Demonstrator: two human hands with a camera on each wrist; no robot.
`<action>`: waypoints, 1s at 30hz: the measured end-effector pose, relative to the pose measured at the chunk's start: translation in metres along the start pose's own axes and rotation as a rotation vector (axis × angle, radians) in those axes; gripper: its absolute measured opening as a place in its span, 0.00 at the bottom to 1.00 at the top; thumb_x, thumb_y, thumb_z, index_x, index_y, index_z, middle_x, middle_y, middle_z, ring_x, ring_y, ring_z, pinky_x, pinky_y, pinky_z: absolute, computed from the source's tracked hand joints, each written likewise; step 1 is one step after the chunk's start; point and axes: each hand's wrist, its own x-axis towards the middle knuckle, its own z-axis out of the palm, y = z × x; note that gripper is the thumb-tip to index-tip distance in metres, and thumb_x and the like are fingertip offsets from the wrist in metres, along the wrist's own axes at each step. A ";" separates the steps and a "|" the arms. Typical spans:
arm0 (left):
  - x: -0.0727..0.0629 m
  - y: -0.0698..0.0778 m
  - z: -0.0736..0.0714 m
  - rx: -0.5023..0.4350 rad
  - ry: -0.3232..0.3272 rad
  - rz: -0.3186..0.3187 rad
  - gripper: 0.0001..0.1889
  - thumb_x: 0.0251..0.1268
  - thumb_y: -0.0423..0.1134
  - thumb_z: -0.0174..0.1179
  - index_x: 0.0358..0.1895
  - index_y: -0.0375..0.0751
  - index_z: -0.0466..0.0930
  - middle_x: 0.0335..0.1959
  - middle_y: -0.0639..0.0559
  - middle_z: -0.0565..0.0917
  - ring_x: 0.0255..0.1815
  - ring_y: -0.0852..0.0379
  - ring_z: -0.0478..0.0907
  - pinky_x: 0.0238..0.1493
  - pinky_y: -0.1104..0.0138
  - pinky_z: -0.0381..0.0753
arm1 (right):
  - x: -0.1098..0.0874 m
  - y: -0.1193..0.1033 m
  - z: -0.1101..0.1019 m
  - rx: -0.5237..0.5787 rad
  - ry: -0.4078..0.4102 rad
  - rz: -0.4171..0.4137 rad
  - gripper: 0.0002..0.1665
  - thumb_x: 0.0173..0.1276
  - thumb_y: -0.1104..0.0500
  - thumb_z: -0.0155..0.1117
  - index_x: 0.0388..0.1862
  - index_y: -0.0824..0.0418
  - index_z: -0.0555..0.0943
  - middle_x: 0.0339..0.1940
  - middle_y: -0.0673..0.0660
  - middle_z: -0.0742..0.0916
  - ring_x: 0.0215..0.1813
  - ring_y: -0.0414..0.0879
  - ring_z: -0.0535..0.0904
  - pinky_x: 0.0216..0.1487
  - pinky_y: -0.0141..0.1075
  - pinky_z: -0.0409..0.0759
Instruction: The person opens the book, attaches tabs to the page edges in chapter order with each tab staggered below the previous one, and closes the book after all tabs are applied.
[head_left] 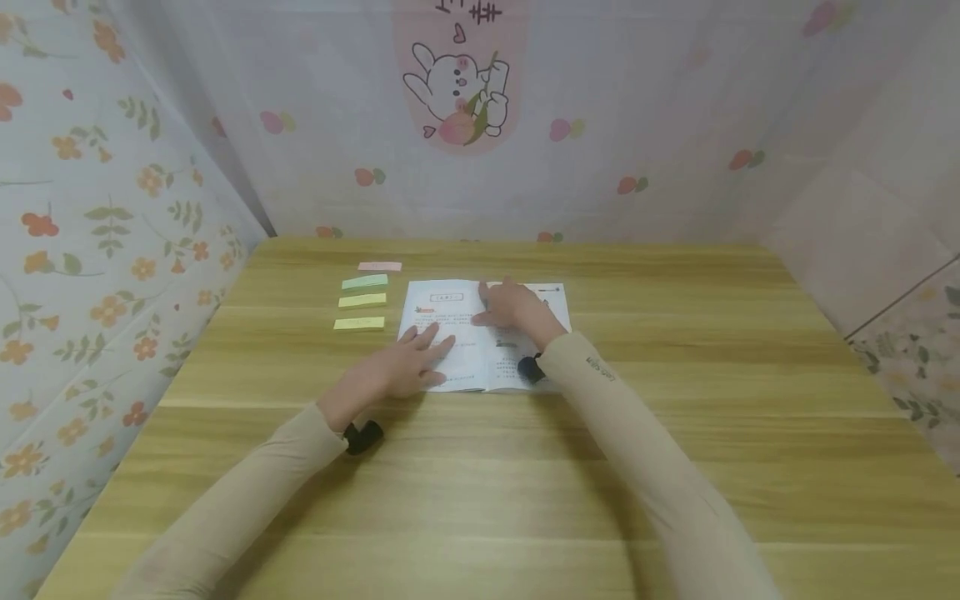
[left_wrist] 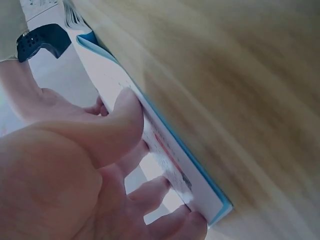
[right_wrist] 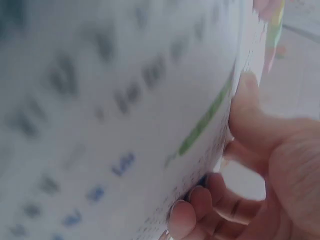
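An open booklet (head_left: 465, 367) with printed pages lies on the wooden table. Across the lower part of its left page rests my left hand (head_left: 405, 365), fingers spread and the thumb near the bottom edge. In the left wrist view the fingertips touch the page (left_wrist: 167, 160), and a blue cover edge shows beneath. My right hand (head_left: 513, 307) presses near the upper part of the fold, its thumb and index finger apart on the paper. Close up in the right wrist view, a printed page (right_wrist: 125, 130) with a green mark fills much of the picture, beside the fingers (right_wrist: 200, 202).
Left of the booklet lie several paper strips in a column: a pink strip (head_left: 379, 267), a green strip (head_left: 364, 282) and yellow strips (head_left: 362, 300). Patterned cloth (head_left: 322, 100) hangs behind the wooden table (head_left: 465, 483) and along its sides.
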 end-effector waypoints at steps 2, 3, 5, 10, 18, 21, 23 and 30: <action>0.000 0.000 0.001 0.017 0.009 -0.001 0.34 0.82 0.49 0.46 0.83 0.47 0.46 0.82 0.37 0.41 0.79 0.29 0.38 0.75 0.39 0.49 | -0.003 -0.004 0.002 -0.029 0.049 -0.015 0.39 0.76 0.42 0.58 0.78 0.60 0.65 0.71 0.66 0.75 0.68 0.61 0.73 0.65 0.52 0.73; 0.000 0.001 0.001 0.025 0.013 -0.002 0.34 0.82 0.49 0.46 0.83 0.47 0.46 0.82 0.36 0.41 0.79 0.29 0.39 0.75 0.39 0.49 | -0.005 -0.006 0.003 -0.043 0.073 -0.022 0.34 0.75 0.44 0.59 0.73 0.61 0.71 0.65 0.65 0.80 0.61 0.58 0.77 0.60 0.50 0.77; 0.000 0.001 0.002 0.042 0.022 -0.003 0.34 0.82 0.49 0.46 0.83 0.46 0.46 0.82 0.36 0.41 0.79 0.29 0.39 0.74 0.39 0.50 | -0.007 -0.010 0.005 -0.062 0.114 -0.037 0.26 0.75 0.46 0.60 0.61 0.63 0.79 0.52 0.61 0.85 0.48 0.53 0.81 0.52 0.45 0.80; 0.000 0.002 0.003 0.071 0.026 -0.017 0.34 0.82 0.50 0.45 0.83 0.46 0.45 0.82 0.36 0.41 0.79 0.29 0.40 0.74 0.40 0.52 | -0.012 -0.015 0.011 -0.096 0.138 -0.081 0.17 0.74 0.51 0.62 0.48 0.65 0.82 0.39 0.57 0.85 0.38 0.48 0.76 0.45 0.39 0.78; -0.003 0.007 0.003 0.079 0.016 -0.035 0.34 0.82 0.50 0.44 0.83 0.47 0.45 0.82 0.38 0.41 0.79 0.30 0.40 0.72 0.39 0.57 | -0.024 -0.016 0.016 -0.108 0.091 -0.147 0.16 0.71 0.50 0.66 0.41 0.64 0.81 0.35 0.57 0.83 0.40 0.49 0.76 0.47 0.39 0.77; -0.002 0.008 0.003 0.084 0.014 -0.037 0.34 0.82 0.50 0.44 0.83 0.46 0.45 0.82 0.37 0.41 0.79 0.29 0.40 0.72 0.39 0.56 | -0.032 -0.017 0.020 -0.083 0.091 -0.156 0.17 0.70 0.50 0.67 0.41 0.64 0.82 0.36 0.58 0.83 0.41 0.49 0.75 0.48 0.39 0.76; -0.002 0.008 0.003 0.086 0.017 -0.039 0.34 0.82 0.49 0.44 0.83 0.46 0.45 0.82 0.37 0.40 0.79 0.29 0.40 0.72 0.39 0.57 | -0.039 -0.019 0.022 -0.073 0.095 -0.158 0.17 0.70 0.50 0.68 0.42 0.65 0.82 0.39 0.59 0.83 0.42 0.50 0.74 0.48 0.40 0.76; -0.001 0.008 0.004 0.091 0.015 -0.042 0.34 0.82 0.49 0.44 0.83 0.46 0.45 0.82 0.37 0.40 0.79 0.29 0.40 0.72 0.39 0.55 | -0.059 -0.022 0.031 -0.113 0.110 -0.186 0.22 0.68 0.47 0.69 0.48 0.65 0.83 0.37 0.58 0.82 0.40 0.48 0.74 0.44 0.38 0.78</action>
